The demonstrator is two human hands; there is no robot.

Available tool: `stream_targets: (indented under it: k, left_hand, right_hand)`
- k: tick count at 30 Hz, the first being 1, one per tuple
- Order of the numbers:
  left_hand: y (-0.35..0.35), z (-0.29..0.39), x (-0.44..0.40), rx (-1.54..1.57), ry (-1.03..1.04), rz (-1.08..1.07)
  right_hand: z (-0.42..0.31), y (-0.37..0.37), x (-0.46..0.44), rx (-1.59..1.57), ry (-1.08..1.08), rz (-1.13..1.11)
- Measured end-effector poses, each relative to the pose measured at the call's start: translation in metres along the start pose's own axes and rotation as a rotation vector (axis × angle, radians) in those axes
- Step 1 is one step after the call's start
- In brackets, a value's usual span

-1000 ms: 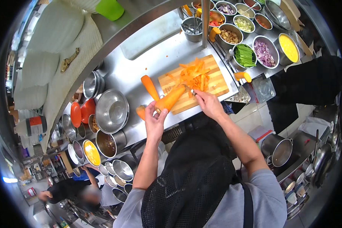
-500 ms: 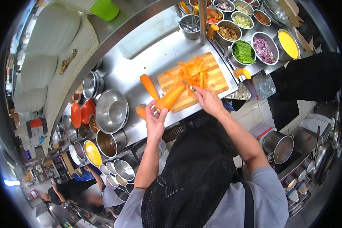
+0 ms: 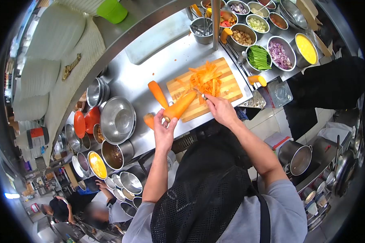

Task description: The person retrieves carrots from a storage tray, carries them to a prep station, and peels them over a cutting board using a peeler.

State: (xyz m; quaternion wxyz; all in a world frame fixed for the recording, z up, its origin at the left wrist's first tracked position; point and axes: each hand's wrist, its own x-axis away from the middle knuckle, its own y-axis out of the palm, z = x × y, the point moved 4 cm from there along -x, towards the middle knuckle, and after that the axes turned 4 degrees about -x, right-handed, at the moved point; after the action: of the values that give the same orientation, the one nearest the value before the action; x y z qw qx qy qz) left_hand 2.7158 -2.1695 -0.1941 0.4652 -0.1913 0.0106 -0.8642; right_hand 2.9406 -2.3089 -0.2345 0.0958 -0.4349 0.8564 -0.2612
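My left hand [image 3: 164,128] is closed around the thick end of a carrot [image 3: 180,106], which slants up to the right over the cutting board. In my right hand [image 3: 220,109] is a peeler [image 3: 201,95], its head at the carrot's far tip; my fingers partly cover the handle. A heap of orange carrot peelings [image 3: 207,79] lies on the striped wooden cutting board [image 3: 231,87]. Left of the board rests a second carrot [image 3: 157,93] on the steel counter. Another carrot [image 3: 149,120] lies beside my left hand, partly hidden by it.
Steel bowls [image 3: 117,119] and pots stand along the counter's left. Tubs of chopped onion [image 3: 280,52], green vegetables [image 3: 258,57] and yellow liquid [image 3: 306,48] line the right. A metal post [image 3: 216,28] rises behind the board. Other people [image 3: 97,208] stand at lower left.
The carrot and both hands stay in nearly the same place, with the peeler still near the carrot's tip. At lower left, the people's arms have shifted.
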Motion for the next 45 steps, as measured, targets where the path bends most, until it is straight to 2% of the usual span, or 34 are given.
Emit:
stream_targets:
  k: [2, 5, 8, 10, 11, 12, 14, 15, 16, 18, 21, 22, 24, 26, 28, 30, 31, 33, 35, 37, 40, 43, 45]
  left_hand:
    - [-0.002, -0.008, -0.003, 0.03, -0.003, 0.006]
    - [-0.002, -0.016, -0.007, 0.076, -0.001, -0.019]
    - [0.0, -0.008, -0.006, 0.104, -0.06, -0.004]
    - [-0.001, -0.013, -0.003, 0.09, -0.06, -0.013]
    - [0.001, -0.012, -0.007, 0.085, -0.036, -0.021]
    - [-0.001, -0.016, -0.007, 0.086, -0.034, -0.025]
    - [-0.009, -0.025, -0.008, 0.069, 0.005, -0.011]
    - [-0.008, -0.018, -0.012, 0.07, 0.013, -0.013]
    - [-0.007, -0.009, -0.009, 0.038, 0.031, -0.033]
    - [-0.007, -0.008, -0.002, 0.009, 0.042, -0.047]
    - [-0.002, -0.014, -0.007, 0.113, 0.003, -0.027]
    - [-0.004, -0.015, -0.007, 0.113, 0.005, -0.026]
    - [-0.003, -0.018, -0.011, 0.149, -0.056, -0.03]
    - [-0.002, -0.014, -0.011, 0.109, -0.049, -0.009]
    - [-0.003, -0.015, -0.01, 0.067, -0.035, 0.006]
    - [-0.005, -0.021, -0.011, 0.136, -0.098, 0.029]
    - [-0.003, -0.019, -0.015, 0.136, -0.094, 0.029]
    - [-0.005, -0.017, -0.011, 0.007, -0.036, 0.045]
    - [-0.003, -0.013, -0.011, 0.041, -0.05, 0.045]
    - [0.0, -0.003, -0.007, 0.095, -0.079, 0.051]
    - [0.001, -0.008, -0.013, 0.137, -0.059, 0.021]
    - [0.002, -0.002, -0.014, 0.154, -0.057, -0.04]
    - [-0.001, -0.01, -0.012, 0.139, -0.061, -0.033]
  right_hand:
    - [-0.011, -0.003, 0.004, 0.023, -0.042, -0.004]
    - [-0.02, 0.012, 0.012, -0.152, -0.16, 0.141]
    - [-0.035, 0.012, 0.023, -0.206, -0.189, 0.149]
    - [-0.062, 0.017, 0.035, -0.228, -0.24, 0.023]
    - [-0.074, 0.021, 0.042, -0.165, -0.214, -0.136]
    - [-0.06, 0.033, 0.043, -0.226, -0.259, -0.07]
    - [0.011, 0.031, 0.019, -0.058, -0.16, 0.126]
    - [0.024, 0.01, 0.008, -0.144, 0.032, -0.022]
    - [0.008, -0.007, 0.003, -0.12, 0.08, -0.089]
    - [-0.019, -0.016, 0.005, -0.16, -0.058, 0.042]
    - [-0.033, -0.008, 0.007, -0.219, -0.155, 0.168]
    - [-0.033, -0.001, 0.011, -0.22, -0.157, 0.169]
    - [-0.033, 0.017, 0.021, -0.186, -0.166, 0.034]
    - [-0.067, 0.02, 0.037, -0.226, -0.203, -0.056]
    - [-0.066, 0.032, 0.046, -0.225, -0.204, -0.087]
    - [-0.009, 0.038, 0.028, -0.072, -0.196, 0.088]
    - [0.014, 0.031, 0.013, 0.044, -0.114, 0.072]
    - [0.018, 0.007, 0.003, 0.067, -0.075, 0.063]
    - [0.009, -0.004, -0.003, 0.119, -0.074, 0.069]
    - [-0.005, -0.003, 0.007, 0.035, -0.114, 0.171]
    - [-0.034, 0.008, 0.019, -0.084, -0.202, 0.141]
    - [-0.075, 0.025, 0.037, -0.274, -0.235, -0.084]
    - [-0.03, 0.035, 0.026, -0.202, -0.156, -0.027]
